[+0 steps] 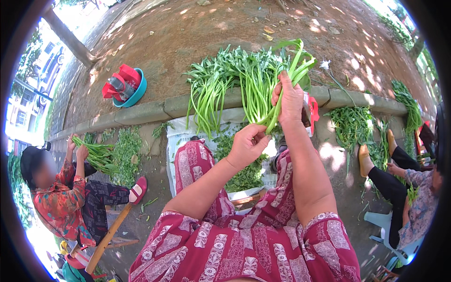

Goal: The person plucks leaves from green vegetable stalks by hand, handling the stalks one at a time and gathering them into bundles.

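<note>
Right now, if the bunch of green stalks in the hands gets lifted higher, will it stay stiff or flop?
Likely floppy: the green stalks already fan and droop below the right hand. Probably light, since the left hand only pinches the stems. Loose ones may slip out.

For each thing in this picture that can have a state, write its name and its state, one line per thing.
right hand: closed around the green stalks, raised
left hand: pinching the stalk ends
green stalks: bunched, leaves fanned upward
greens on the kerb: laid flat, loose
blue basin: upright, filled with red items

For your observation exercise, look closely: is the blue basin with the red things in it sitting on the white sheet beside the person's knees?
No, the blue basin sits on the bare dirt above the stone curb, away from the white sheet.
</note>
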Available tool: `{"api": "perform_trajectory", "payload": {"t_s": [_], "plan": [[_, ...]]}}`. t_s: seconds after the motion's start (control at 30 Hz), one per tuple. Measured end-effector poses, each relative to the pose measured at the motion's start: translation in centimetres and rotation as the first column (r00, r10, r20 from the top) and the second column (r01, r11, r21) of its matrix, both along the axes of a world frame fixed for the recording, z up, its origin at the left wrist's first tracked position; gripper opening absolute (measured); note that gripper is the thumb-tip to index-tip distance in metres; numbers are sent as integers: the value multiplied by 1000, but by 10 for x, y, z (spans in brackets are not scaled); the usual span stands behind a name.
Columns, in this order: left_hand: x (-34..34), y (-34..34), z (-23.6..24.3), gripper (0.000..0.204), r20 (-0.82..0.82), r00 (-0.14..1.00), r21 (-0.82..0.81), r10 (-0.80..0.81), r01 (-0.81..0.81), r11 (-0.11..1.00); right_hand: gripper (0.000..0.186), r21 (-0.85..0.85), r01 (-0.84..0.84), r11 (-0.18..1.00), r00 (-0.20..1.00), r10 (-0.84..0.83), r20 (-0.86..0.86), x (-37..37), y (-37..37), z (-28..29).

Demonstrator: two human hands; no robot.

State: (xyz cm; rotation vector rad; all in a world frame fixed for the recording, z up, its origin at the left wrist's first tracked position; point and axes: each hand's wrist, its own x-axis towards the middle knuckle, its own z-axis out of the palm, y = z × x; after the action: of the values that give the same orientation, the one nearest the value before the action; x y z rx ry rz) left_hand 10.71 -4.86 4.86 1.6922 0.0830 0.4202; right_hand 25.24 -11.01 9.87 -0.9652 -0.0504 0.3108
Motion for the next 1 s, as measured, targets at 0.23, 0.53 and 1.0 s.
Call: {"api": "perform_trajectory", "payload": {"t_s": [0.23,0.53,1.0], "plan": [[5,3,7,8,211,977,457,28,-124,881,25,-79,103,992,995,-102,18,-3,6,-2],[10,3,3,3,195,979,561,66,-167,811,25,-133,183,974,980,-171,97,-10,11,-1],[2,8,15,8,261,953,318,152,-233,919,24,51,303,952,932,-285,-225,21,-8,-2]]}}
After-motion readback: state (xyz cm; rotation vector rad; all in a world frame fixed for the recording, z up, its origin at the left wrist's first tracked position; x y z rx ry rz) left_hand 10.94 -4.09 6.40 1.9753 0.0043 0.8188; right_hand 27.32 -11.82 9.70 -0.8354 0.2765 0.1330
